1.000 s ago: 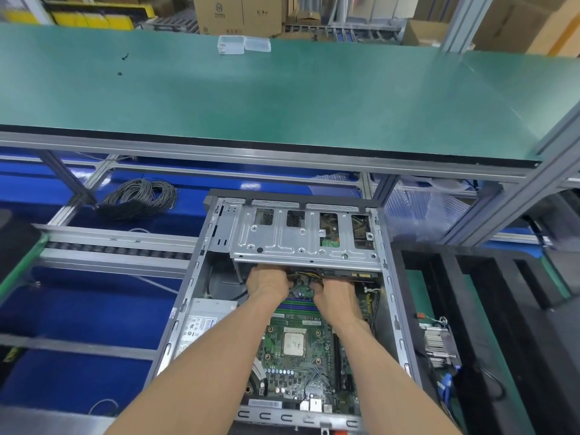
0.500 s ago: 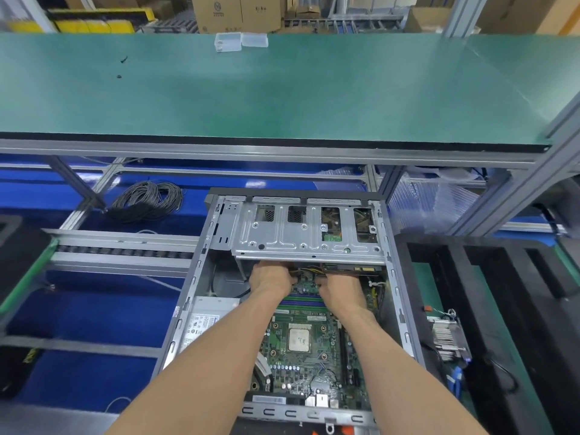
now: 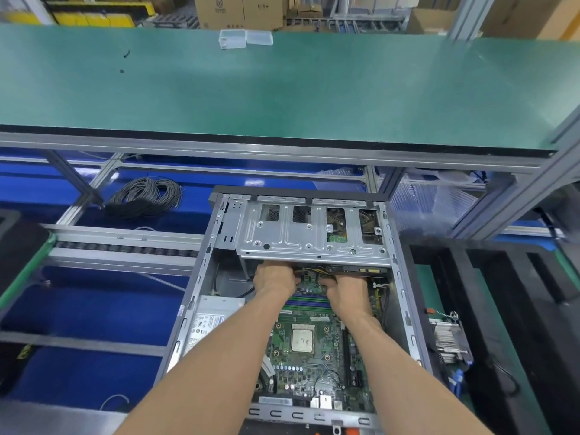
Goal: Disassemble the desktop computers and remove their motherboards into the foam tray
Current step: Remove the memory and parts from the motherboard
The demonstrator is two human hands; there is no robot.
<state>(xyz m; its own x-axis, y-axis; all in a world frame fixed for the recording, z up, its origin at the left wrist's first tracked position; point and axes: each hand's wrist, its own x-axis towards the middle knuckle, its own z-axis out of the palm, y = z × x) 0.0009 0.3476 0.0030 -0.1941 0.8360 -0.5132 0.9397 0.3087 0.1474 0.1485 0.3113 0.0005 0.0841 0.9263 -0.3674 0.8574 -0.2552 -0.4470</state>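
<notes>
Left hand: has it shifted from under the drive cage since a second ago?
No. The left hand stays at the near edge of the drive cage, fingers tucked beneath; only the camera drifted.

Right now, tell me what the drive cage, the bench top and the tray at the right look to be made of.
Drive cage: bare sheet metal, likely steel; dull silver sheen, stamped ribs, punched openings.
Bench top: green mat, probably rubber or vinyl; matte, even colour, dark edge over a metal rail.
Tray: black foam by its look; matte, thick blocky walls, no shine.
</notes>
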